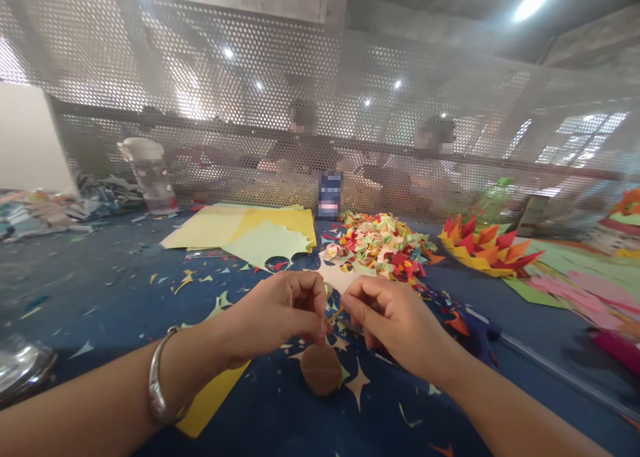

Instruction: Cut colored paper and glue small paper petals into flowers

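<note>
My left hand [280, 314] and my right hand [395, 317] meet above the blue table [100, 290], fingers pinched together on a small yellow-orange paper piece [336, 314] held between them. A silver bangle [159, 377] circles my left wrist. Just below the hands lies a brown round piece [321, 369]. A yellow sheet [213, 397] lies under my left forearm. A pale cut-out sheet [336, 275] lies just beyond my fingers.
A heap of small coloured folded papers [383, 244] sits ahead. Yellow and green sheets [250, 234] lie at centre left; a red-orange spiky paper ring [485, 247] at right. Pink and green sheets [580, 284], a clear jar [150, 174], a green bottle [493, 200]. A perforated screen [320, 110] has people behind it.
</note>
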The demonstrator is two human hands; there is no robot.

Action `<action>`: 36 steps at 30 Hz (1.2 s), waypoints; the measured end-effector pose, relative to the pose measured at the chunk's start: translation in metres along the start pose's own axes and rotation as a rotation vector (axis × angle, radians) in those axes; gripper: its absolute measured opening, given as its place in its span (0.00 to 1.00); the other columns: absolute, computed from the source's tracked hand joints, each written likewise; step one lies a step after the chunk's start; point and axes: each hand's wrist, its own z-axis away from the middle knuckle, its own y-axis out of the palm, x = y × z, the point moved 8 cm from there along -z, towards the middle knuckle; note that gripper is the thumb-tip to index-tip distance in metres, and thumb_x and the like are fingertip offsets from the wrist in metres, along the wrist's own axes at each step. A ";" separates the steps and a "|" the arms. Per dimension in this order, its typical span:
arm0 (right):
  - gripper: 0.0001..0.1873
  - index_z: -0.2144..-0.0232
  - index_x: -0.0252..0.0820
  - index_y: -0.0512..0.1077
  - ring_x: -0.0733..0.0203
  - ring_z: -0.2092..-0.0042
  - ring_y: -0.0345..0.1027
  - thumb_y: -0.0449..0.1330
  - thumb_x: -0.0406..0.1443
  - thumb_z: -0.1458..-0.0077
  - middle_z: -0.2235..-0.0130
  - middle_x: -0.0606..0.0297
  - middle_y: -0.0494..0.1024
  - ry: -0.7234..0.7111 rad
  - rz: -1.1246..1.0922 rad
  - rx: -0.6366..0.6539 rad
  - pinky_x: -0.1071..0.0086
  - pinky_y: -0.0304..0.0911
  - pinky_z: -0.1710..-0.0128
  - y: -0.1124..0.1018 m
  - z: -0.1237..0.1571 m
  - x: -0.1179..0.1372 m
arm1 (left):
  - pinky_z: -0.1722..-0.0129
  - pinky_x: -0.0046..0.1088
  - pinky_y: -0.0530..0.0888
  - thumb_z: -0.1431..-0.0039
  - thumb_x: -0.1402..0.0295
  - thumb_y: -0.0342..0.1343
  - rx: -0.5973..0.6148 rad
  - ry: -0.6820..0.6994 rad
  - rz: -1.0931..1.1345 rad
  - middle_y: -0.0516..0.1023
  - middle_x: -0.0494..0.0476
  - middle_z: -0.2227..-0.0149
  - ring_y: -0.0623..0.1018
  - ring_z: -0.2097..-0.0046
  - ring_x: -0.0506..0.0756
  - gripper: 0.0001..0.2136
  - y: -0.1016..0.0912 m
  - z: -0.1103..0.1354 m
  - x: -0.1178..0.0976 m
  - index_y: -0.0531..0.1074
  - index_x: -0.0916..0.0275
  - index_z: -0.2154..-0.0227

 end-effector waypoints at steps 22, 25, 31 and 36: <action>0.11 0.77 0.40 0.72 0.67 0.78 0.59 0.56 0.36 0.45 0.79 0.67 0.70 -0.052 0.324 0.190 0.72 0.48 0.80 0.030 0.003 0.001 | 0.53 0.33 0.63 0.45 0.75 0.47 -0.216 0.438 -1.020 0.73 0.57 0.62 0.69 0.56 0.57 0.11 -0.019 -0.022 -0.012 0.73 0.60 0.65; 0.11 0.76 0.40 0.72 0.67 0.77 0.59 0.55 0.35 0.45 0.79 0.67 0.70 -0.065 0.328 0.170 0.72 0.48 0.80 0.028 0.003 0.003 | 0.59 0.31 0.64 0.48 0.73 0.50 -0.255 0.404 -0.983 0.74 0.56 0.66 0.70 0.60 0.56 0.06 -0.025 -0.021 -0.011 0.72 0.61 0.70; 0.09 0.75 0.41 0.70 0.68 0.78 0.56 0.55 0.37 0.44 0.79 0.69 0.67 -0.020 0.248 0.062 0.73 0.49 0.80 0.015 0.001 -0.001 | 0.71 0.26 0.63 0.48 0.66 0.53 -0.364 0.238 -0.614 0.74 0.52 0.73 0.70 0.71 0.51 0.05 -0.046 -0.018 -0.001 0.70 0.61 0.71; 0.11 0.72 0.42 0.67 0.69 0.78 0.58 0.53 0.41 0.42 0.77 0.70 0.67 0.037 0.150 0.000 0.72 0.54 0.79 0.005 -0.001 -0.008 | 0.72 0.25 0.65 0.49 0.61 0.56 -0.303 0.177 -0.318 0.74 0.52 0.74 0.70 0.72 0.50 0.10 -0.041 -0.017 0.006 0.67 0.63 0.73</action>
